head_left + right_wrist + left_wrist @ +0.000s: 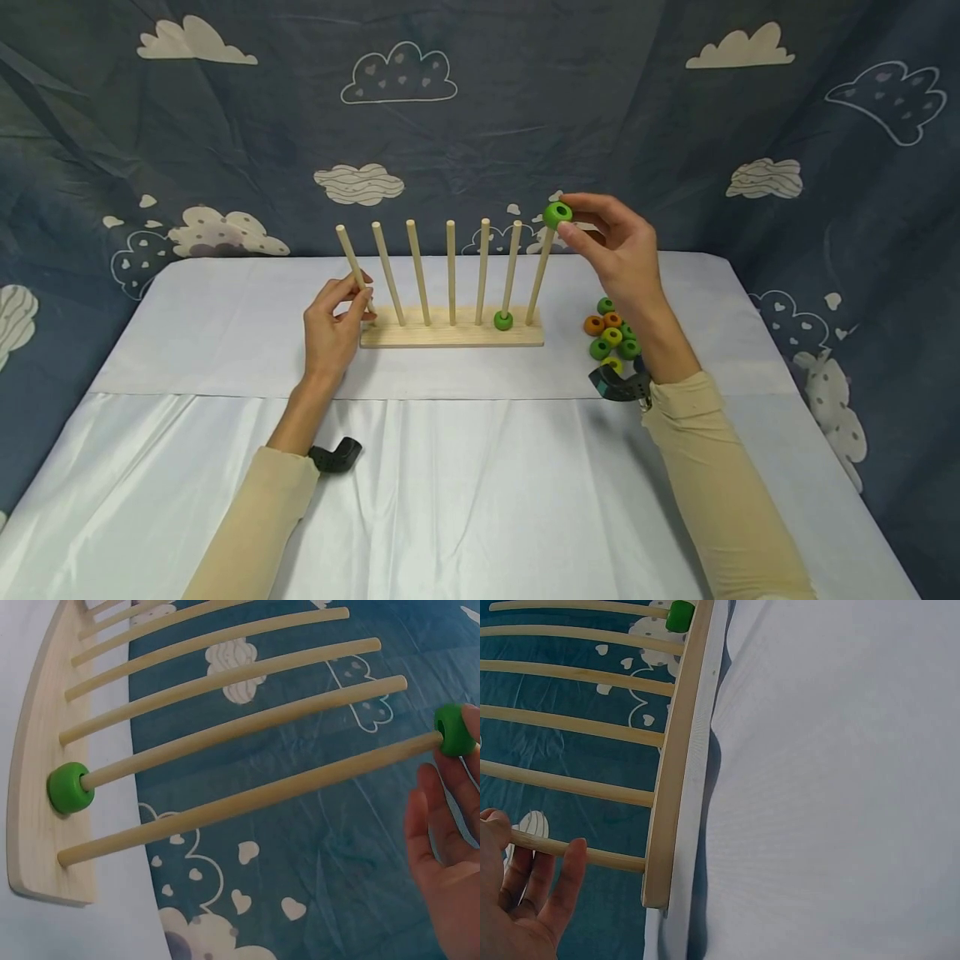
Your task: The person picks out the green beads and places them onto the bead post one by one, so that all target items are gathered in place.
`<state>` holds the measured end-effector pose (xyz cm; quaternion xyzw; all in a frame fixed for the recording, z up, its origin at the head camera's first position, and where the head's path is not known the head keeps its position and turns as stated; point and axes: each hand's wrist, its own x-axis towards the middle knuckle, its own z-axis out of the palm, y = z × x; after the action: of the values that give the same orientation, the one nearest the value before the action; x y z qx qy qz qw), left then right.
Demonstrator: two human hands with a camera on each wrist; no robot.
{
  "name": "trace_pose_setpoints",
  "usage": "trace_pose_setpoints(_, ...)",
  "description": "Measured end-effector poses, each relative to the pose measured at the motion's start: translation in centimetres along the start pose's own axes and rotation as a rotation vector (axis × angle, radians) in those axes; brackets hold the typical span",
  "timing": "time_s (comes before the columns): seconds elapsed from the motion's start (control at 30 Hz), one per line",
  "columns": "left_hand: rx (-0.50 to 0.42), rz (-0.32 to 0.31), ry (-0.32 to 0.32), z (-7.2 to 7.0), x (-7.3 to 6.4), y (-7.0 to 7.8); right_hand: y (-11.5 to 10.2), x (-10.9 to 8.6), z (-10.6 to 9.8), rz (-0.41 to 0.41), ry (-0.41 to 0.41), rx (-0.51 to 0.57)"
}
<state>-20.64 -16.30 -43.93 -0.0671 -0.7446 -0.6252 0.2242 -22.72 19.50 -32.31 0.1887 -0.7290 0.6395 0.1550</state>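
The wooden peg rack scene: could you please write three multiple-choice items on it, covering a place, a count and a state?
1. Where is the green bead that the right hand pinches?
A. at the top of the rightmost peg
B. on the tablecloth
C. at the rack's base

2. How many pegs stand in the rack?
A. five
B. seven
C. nine

3. What is the left hand doing?
A. lying flat on the cloth
B. holding a bead
C. holding the leftmost peg

Answers: 1 A, the bead sits at that peg's tip; 2 B, seven show in the head view; 3 C, fingers curl round that peg.
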Motion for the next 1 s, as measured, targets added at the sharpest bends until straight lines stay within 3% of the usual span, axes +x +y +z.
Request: trace_pose_setpoints(1.0, -0.017, 0.009, 0.0, 0.0, 0.0, -0.1, 0.1, 0.7, 1.9, 0.052, -0.108, 0.032)
